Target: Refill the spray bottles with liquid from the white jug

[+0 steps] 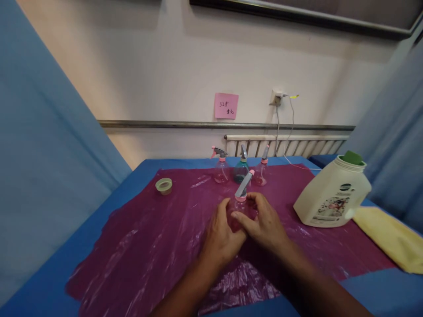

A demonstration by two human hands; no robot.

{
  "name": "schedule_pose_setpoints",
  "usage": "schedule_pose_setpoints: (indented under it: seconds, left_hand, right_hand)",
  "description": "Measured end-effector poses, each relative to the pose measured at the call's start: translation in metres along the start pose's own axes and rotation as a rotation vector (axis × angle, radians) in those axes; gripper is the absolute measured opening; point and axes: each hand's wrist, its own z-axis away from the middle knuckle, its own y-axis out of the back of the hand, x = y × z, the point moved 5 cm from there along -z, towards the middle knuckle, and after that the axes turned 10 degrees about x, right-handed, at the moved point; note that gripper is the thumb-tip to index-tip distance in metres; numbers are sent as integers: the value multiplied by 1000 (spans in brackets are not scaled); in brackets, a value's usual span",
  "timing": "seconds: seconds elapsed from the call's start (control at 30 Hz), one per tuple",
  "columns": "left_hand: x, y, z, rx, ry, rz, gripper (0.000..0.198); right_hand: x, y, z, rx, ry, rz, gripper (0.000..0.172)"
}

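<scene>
A small clear spray bottle (242, 196) with a pink collar and grey trigger head stands on the magenta plastic sheet (148, 246) in the middle of the table. My left hand (220, 235) wraps its body from the left. My right hand (262, 222) grips it from the right, fingers near the pink collar. Most of the bottle's body is hidden by my hands.
Three more spray bottles (241, 167) stand in a row at the far edge. A green cap (164, 185) lies at the left. A large cream detergent jug (332, 193) with a green lid stands at the right, beside a yellow cloth (391, 235). Blue curtains flank the blue table (39, 286).
</scene>
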Motion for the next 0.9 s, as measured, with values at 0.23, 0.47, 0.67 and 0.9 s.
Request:
schedule_pose_setpoints:
  seconds: [0.23, 0.47, 0.67, 0.9]
  left_hand:
    - [1, -3, 1, -66, 20, 124, 70]
    - [-4, -8, 2, -154, 66, 37, 67]
    - [1, -5, 2, -128, 3, -39, 63]
    - [7, -3, 1, -131, 42, 25, 61]
  right_hand:
    - [1, 6, -7, 72, -57, -131, 35]
    - [4, -1, -7, 104, -155, -150, 34]
    - [0, -7, -5, 144, -185, -166, 24]
    - [-10, -1, -6, 36, -80, -208, 16]
